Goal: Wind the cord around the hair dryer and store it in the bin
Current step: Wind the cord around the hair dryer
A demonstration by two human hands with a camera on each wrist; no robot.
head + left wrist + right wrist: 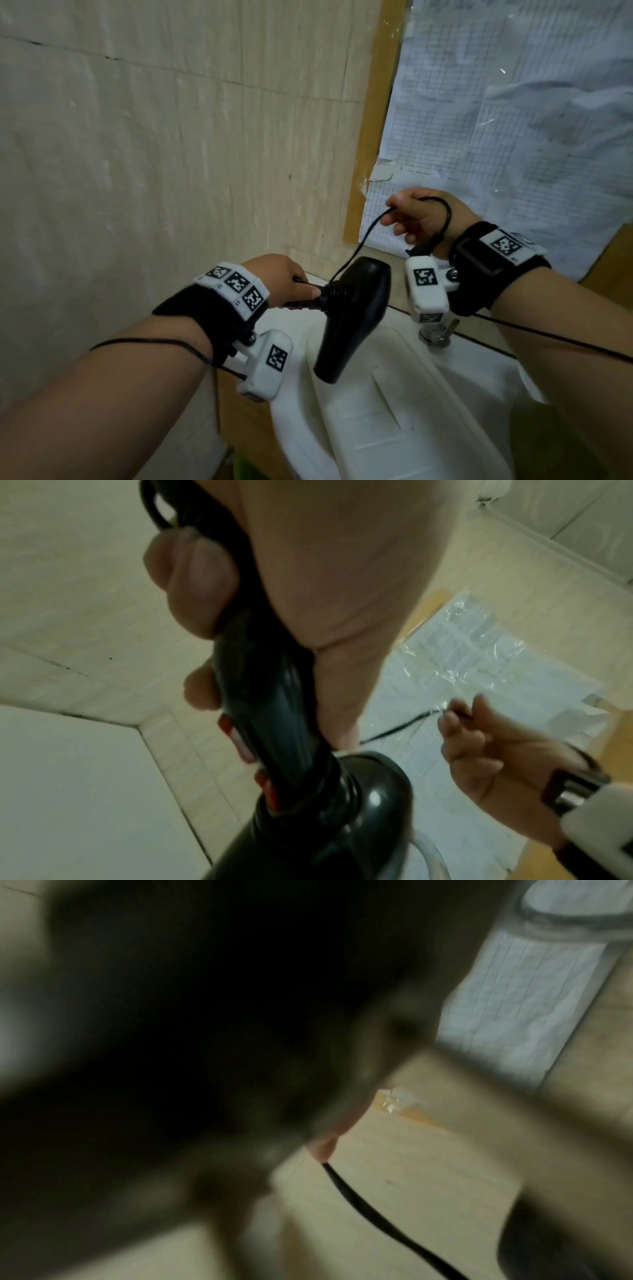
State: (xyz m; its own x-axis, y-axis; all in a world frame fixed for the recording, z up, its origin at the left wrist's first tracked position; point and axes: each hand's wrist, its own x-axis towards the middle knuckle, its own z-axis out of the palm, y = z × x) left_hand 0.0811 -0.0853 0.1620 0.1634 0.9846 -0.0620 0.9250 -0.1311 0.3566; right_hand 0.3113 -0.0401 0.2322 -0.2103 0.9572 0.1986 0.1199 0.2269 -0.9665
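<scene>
A black hair dryer (352, 315) hangs above the white sink (445, 394), nozzle pointing down. My left hand (284, 281) grips its handle (270, 723), fingers curled round it. Several turns of black cord (337, 291) sit wound where handle meets body. From there the cord (366, 233) rises to my right hand (418, 216), which pinches it up and to the right of the dryer. The cord (445, 212) loops over the back of that hand, down to the plug by the wrist. The right wrist view is mostly dark blur, showing a fingertip (322, 1148) on the cord (359, 1204).
A beige tiled wall (154, 154) fills the left. A wood-framed panel covered with gridded paper under plastic (513, 120) is at the right. A metal tap (438, 332) stands at the sink's back edge. Something green (246, 469) lies low by the sink.
</scene>
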